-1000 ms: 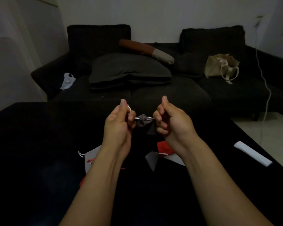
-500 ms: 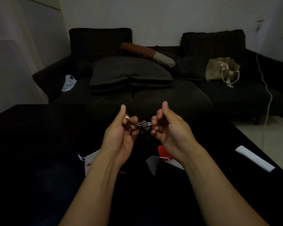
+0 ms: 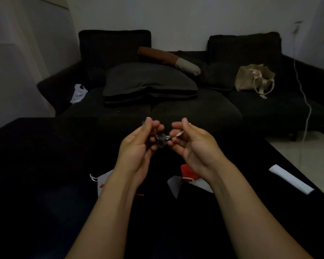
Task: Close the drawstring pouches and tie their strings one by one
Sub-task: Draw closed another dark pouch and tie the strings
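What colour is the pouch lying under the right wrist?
Red pouch, with a white drawstring, seen in the head view.

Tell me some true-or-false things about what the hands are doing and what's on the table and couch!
1. Both hands, left and right, hold the strings of a dark pouch above the table. True.
2. The red pouch lies on the couch. False: it lies on the table, below the right wrist.
3. A beige bag sits on the couch. True.
4. The white strip is at the table's left edge. False: it is near the right edge.
5. The held pouch rests flat on the table. False: it is held up between the hands.
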The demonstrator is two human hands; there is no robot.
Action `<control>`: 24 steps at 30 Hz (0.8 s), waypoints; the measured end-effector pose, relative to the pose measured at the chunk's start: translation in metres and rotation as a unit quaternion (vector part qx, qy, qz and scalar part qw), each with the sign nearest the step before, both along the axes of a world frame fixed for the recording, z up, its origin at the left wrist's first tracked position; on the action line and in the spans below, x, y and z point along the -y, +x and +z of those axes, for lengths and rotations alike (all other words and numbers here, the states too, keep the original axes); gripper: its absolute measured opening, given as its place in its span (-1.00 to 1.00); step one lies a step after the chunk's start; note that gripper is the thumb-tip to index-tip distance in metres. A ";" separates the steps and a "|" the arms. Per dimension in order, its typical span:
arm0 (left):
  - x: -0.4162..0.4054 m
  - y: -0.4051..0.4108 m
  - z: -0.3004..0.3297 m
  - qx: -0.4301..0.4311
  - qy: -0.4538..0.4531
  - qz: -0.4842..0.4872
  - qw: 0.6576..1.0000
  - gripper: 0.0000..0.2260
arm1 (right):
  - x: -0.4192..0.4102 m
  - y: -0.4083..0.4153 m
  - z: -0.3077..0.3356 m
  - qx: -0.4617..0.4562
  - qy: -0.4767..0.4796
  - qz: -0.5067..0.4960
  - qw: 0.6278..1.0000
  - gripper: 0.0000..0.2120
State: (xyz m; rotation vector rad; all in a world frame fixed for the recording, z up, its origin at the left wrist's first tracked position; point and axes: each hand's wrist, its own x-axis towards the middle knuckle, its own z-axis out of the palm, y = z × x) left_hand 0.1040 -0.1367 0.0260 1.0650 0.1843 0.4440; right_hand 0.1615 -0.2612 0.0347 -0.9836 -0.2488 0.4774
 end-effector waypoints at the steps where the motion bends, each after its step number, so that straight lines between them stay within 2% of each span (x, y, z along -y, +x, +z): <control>1: 0.002 -0.001 0.000 0.011 0.007 -0.010 1.000 -0.90 | 0.000 -0.001 0.001 -0.010 0.026 0.005 1.000 -0.78; 4: 0.004 -0.001 -0.003 0.034 0.006 -0.015 0.999 -0.81 | 0.001 -0.003 0.002 -0.038 0.106 0.029 0.993 -0.71; 8: 0.004 0.001 -0.002 0.026 0.018 -0.004 0.999 -0.73 | 0.002 -0.003 0.001 -0.041 0.122 0.035 0.991 -0.74; 13: 0.006 0.000 -0.003 0.016 0.018 0.009 1.000 -0.85 | 0.003 -0.002 0.000 -0.032 0.097 0.044 0.994 -0.87; 16: 0.005 0.001 -0.004 0.012 0.055 0.036 0.998 -0.82 | 0.003 -0.003 0.000 -0.016 0.069 0.055 0.996 -0.94; 19: 0.005 0.000 -0.003 0.018 0.085 0.050 0.995 -0.79 | 0.005 -0.002 0.000 -0.001 0.034 0.068 0.997 -0.91; 24: 0.004 -0.003 0.002 0.017 0.044 0.020 0.999 -0.80 | 0.007 0.002 0.000 0.004 0.016 0.069 0.997 -0.92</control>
